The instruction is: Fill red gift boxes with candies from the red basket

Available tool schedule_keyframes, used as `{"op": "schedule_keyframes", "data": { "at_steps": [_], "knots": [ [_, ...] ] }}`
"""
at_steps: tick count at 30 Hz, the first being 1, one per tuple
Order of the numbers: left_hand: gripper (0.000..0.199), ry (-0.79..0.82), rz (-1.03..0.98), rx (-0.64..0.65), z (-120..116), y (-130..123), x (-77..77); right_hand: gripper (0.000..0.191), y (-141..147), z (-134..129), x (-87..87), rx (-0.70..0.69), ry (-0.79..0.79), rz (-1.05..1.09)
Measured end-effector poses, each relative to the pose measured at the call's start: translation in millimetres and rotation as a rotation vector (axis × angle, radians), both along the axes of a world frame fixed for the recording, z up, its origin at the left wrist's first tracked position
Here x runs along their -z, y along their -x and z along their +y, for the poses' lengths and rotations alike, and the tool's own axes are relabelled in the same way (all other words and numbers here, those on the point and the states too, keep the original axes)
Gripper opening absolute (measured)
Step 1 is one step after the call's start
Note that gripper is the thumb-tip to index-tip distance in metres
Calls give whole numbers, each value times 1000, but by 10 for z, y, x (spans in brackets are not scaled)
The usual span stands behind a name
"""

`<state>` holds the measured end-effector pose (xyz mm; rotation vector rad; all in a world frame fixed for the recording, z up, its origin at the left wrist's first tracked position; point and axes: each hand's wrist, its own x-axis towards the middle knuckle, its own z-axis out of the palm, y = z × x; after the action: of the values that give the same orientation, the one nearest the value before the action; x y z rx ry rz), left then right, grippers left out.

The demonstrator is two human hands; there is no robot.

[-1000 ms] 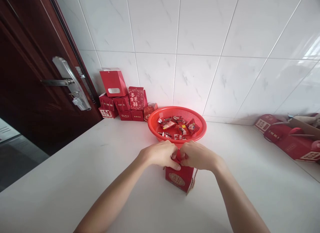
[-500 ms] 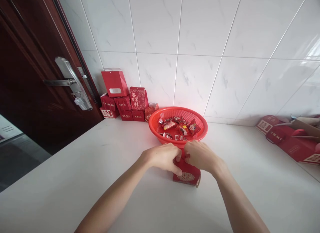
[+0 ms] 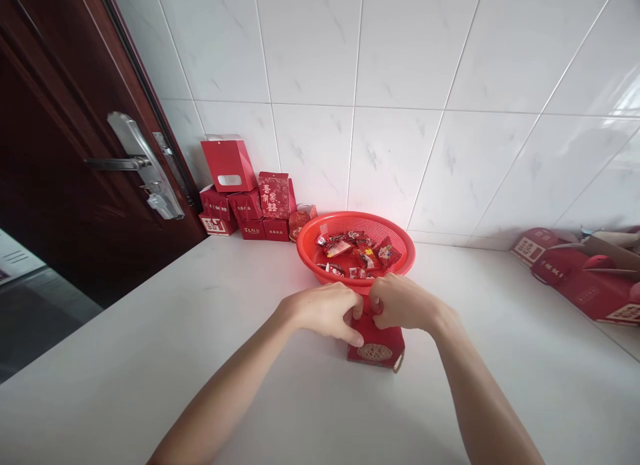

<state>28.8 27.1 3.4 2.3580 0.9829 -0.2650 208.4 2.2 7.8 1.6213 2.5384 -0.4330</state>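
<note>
Hands | grip partly curled | both touching red box

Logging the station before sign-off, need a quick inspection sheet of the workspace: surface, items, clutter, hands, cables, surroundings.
Surface: white tabletop, faint marks toward the back left.
Things in hand: red box with a pale oval emblem and a cord at its side, in front of a red basket holding wrapped packets.
Clutter: stacked red boxes at back left; more red cartons at far right.
Left hand: at the box's top, thumb toward its front; grip partly hidden.
Right hand: at the box's top, fingers curled; grip partly hidden.
Cables: nothing seen.
Surroundings: tiled wall behind, dark door at left.
</note>
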Motion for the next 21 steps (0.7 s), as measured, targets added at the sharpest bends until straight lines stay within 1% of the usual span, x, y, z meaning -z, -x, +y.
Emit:
{"op": "schedule_keyframes", "data": {
  "at_steps": [3,8,10,13,18,21],
  "knots": [
    [32,-30,-20,-7,-7,21,-31,39,-60,-2,-4,20,1,56],
    [37,-100,-70,-59,-33,62,-88,32,-135,-60,-89,67,60,134],
    [42,-99,-74,-90,-47,75,-106,33,-152,-93,-128,82,67,145],
    [54,-90,-116,-102,-70,81,-118,34,-179,-137,-160,98,38,161],
    [74,-59,-206,-40,-100,50,-88,34,-216,-180,-155,97,-13,184],
    [78,-39,-250,-1,-106,39,-72,34,-213,-195,-156,73,-27,194]
  ]
}}
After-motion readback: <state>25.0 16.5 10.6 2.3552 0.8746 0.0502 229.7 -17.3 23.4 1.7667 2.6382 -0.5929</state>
